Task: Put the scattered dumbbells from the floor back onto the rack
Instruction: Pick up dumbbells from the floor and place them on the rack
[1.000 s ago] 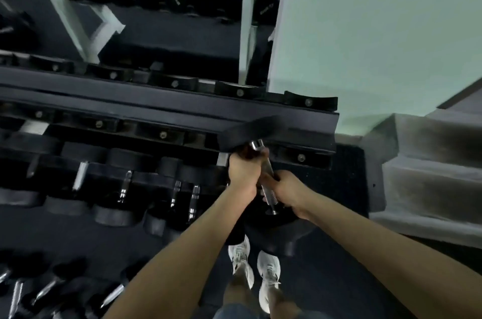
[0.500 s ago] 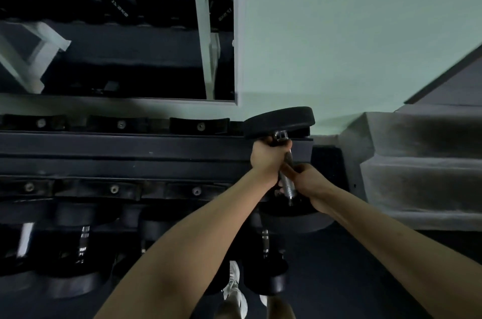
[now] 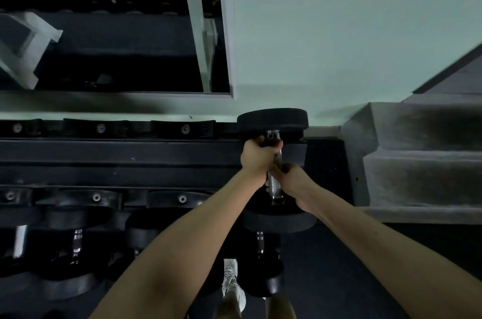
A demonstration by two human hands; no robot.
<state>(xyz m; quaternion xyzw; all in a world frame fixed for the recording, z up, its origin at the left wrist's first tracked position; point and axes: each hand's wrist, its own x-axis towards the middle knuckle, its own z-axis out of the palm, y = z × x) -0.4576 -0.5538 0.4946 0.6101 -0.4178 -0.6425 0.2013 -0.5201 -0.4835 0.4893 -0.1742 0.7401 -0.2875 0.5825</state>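
Observation:
I hold a black dumbbell (image 3: 272, 120) with a chrome handle over the right end of the dark rack's top tier (image 3: 117, 151). My left hand (image 3: 257, 155) grips the handle just under the far head. My right hand (image 3: 293, 181) grips the handle lower down, close to the near head, which sits above the front rail. The dumbbell's far head lies at the rack's rearmost cradle on the right. Empty cradles (image 3: 182, 129) line the top tier to the left.
Other dumbbells (image 3: 77, 240) fill the lower tier on the left, and one (image 3: 259, 253) sits below my hands. A mirror (image 3: 112, 23) hangs on the pale green wall behind. Grey concrete steps (image 3: 422, 159) rise at the right. My white shoe (image 3: 232, 284) stands on dark floor.
The dumbbell has risen from in front of the lower tier to the top tier's right end, both hands still on its handle. My view has shifted up and closer to the rack.

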